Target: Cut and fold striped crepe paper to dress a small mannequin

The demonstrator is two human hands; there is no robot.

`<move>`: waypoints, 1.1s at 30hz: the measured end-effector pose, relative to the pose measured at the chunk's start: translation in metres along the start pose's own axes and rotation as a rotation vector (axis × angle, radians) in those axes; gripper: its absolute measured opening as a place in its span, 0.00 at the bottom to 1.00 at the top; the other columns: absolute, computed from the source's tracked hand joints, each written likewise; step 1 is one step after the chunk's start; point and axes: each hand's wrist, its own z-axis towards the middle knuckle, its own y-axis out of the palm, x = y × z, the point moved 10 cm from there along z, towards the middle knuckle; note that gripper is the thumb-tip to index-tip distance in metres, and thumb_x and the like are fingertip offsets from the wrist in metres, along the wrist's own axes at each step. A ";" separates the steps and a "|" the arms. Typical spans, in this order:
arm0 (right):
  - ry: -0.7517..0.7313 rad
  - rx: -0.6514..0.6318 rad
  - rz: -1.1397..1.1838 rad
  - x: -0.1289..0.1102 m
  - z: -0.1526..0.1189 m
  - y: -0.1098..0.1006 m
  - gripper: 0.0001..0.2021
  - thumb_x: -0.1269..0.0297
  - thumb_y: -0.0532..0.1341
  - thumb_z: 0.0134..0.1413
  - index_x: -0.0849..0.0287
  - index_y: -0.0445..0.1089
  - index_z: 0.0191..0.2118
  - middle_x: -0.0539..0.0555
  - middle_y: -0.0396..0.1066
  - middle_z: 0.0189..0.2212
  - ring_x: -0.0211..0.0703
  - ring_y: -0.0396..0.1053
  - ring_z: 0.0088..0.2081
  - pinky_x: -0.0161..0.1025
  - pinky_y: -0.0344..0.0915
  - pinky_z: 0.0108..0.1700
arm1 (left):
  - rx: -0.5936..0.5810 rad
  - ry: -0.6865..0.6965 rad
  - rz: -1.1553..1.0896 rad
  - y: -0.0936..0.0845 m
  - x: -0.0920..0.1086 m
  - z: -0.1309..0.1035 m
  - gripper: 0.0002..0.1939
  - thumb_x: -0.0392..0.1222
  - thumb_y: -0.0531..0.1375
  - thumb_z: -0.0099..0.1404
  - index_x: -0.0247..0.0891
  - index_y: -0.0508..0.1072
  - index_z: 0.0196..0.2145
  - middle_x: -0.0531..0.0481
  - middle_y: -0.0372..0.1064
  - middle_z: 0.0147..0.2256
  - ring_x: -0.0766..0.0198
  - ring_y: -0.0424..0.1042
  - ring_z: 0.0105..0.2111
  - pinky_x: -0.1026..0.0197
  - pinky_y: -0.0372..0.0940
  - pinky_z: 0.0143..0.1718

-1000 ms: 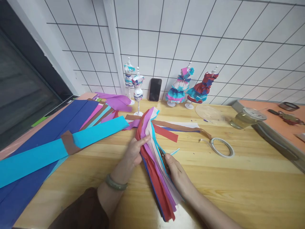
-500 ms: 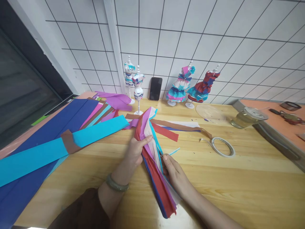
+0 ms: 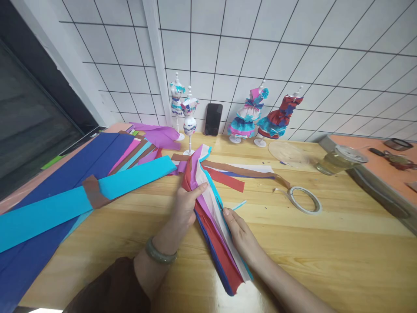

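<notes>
Layered strips of crepe paper [image 3: 208, 213] in red, purple, white and blue slant over the table. My left hand [image 3: 190, 202] is closed round them near the upper part, thumb lying across the white and purple layers. At the turquoise edge, my right hand [image 3: 237, 228] is closed on what look like small scissors [image 3: 220, 207]; only a thin dark tip shows past the thumb, and the rest is hidden by the fingers. A narrow turquoise scrap [image 3: 240, 205] lies just beyond that hand. Behind the bundle are a red strip [image 3: 228, 179] and a brown strip [image 3: 241, 169].
Two bare dress forms [image 3: 189, 115], a phone [image 3: 213, 119] and two forms in paper dresses [image 3: 246, 115] stand along the tiled wall. Right of the hands are a tape roll [image 3: 305, 200] and a glass cup [image 3: 340, 160]. Blue paper [image 3: 81, 167] covers the left side.
The lower ends of the paper bundle have swung slightly right. My right hand has shifted slightly along the turquoise edge; my left hand keeps its grip.
</notes>
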 end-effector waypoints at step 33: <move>-0.062 0.016 0.076 -0.005 0.006 -0.004 0.20 0.51 0.46 0.58 0.61 0.66 0.38 0.52 0.69 0.34 0.43 0.63 0.38 0.36 0.58 0.43 | 0.032 0.002 0.130 0.009 -0.013 -0.018 0.26 0.37 0.67 0.44 0.36 0.69 0.44 0.47 0.73 0.35 0.59 0.71 0.34 0.57 0.65 0.38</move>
